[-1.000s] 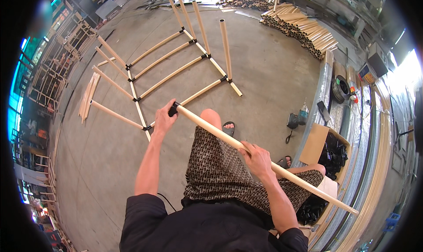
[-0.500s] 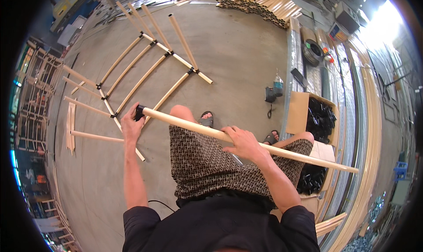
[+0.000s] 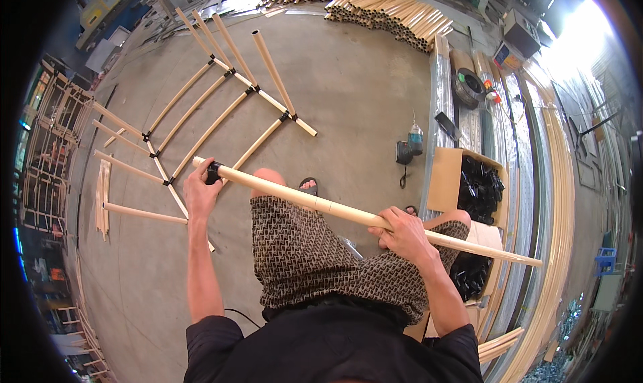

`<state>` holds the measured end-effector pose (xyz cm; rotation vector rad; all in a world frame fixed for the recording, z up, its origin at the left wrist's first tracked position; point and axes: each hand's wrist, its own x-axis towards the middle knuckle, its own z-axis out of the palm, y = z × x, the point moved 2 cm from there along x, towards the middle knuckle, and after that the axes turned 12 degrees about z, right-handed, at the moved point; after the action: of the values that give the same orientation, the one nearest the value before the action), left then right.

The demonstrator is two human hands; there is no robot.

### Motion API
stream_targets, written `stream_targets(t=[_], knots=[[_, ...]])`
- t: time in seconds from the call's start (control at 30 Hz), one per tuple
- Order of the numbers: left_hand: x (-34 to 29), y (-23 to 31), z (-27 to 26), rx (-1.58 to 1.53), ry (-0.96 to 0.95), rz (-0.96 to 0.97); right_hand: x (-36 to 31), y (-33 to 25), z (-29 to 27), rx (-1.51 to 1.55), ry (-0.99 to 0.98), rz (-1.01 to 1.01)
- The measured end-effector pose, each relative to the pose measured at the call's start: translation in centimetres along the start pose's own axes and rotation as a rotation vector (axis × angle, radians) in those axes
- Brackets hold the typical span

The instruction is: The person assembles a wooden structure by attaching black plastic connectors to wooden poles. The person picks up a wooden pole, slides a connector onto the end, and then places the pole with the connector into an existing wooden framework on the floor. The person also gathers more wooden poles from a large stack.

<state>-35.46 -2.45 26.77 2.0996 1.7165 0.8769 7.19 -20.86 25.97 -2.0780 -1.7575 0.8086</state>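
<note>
A long beige pipe [image 3: 315, 204] lies slantwise across my lap, its left end higher in the picture. My left hand [image 3: 203, 190] grips a black pipe joint [image 3: 213, 172] that sits around the pipe near that end, and a short stub sticks out past the joint. Farther right, my right hand [image 3: 404, 234] is closed around the pipe above my right thigh. In front of me on the left, a frame of beige pipes [image 3: 218, 130] with black joints lies on the floor, several of its pipes standing up.
On the right, a cardboard box [image 3: 443, 180] holds black joints [image 3: 479, 188]; more lie in another box below. A cordless drill [image 3: 415, 140] stands on the floor beside a black battery [image 3: 403, 152]. Long pipes [image 3: 559, 222] run along the right, and stacked pipes [image 3: 388, 14] lie far back.
The pipe's left end now pokes out through the black joint, where before it ended inside it. My right hand has shifted right and its fingers have closed around the pipe.
</note>
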Motion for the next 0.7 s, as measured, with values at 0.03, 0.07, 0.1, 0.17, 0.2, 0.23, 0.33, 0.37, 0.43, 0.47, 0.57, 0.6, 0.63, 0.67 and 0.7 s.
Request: stream_targets(t=[0.03,0.07,0.1,0.17,0.2,0.23,0.33,0.37,0.43,0.47,0.57,0.6,0.63,0.67,0.7], knots=[[0.2,0.2,0.0,-0.018,0.003,-0.007,0.1,-0.1,-0.1,-0.029,0.046,-0.024],[0.3,0.3,0.1,-0.034,0.006,-0.015,0.2,0.2,0.2,-0.029,0.149,-0.065],[0.5,0.4,0.1,-0.051,0.01,-0.022,0.3,0.7,0.9,-0.026,0.252,-0.106],[0.4,1.8,0.2,-0.033,-0.022,-0.032,0.2,0.8,1.4,-0.022,0.352,-0.141],[0.3,2.5,0.4,-0.009,-0.022,-0.034,0.3,0.7,1.4,-0.023,0.354,-0.141],[0.0,2.9,0.7,0.018,-0.026,-0.036,0.4,0.5,1.7,-0.02,0.353,-0.14],[-0.1,3.2,0.8,0.083,0.06,0.063,0.6,-0.2,1.4,-0.033,0.166,-0.101],[0.1,3.2,0.7,0.035,0.071,0.061,0.4,-0.5,1.5,-0.043,0.263,-0.136],[0.6,3.4,0.6,-0.008,0.061,0.037,-0.2,-1.2,1.9,-0.064,0.457,-0.21],[0.7,3.5,0.5,-0.029,0.057,0.025,-0.1,-1.2,1.9,-0.06,0.459,-0.221],[0.6,2.5,1.0,-0.109,0.083,0.083,0.4,-0.8,1.7,-0.016,0.335,-0.205],[0.4,1.5,1.5,-0.182,0.09,0.072,0.5,-0.7,1.4,0.017,0.204,-0.167],[0.3,1.9,1.5,-0.178,0.093,0.089,0.5,-0.3,1.2,0.045,0.077,-0.12],[0.2,2.6,1.7,-0.174,0.097,0.106,0.5,0.2,1.4,0.05,0.06,-0.115],[0.2,3.2,1.6,-0.17,0.1,0.122,0.7,0.2,1.5,0.103,-0.008,-0.091]])
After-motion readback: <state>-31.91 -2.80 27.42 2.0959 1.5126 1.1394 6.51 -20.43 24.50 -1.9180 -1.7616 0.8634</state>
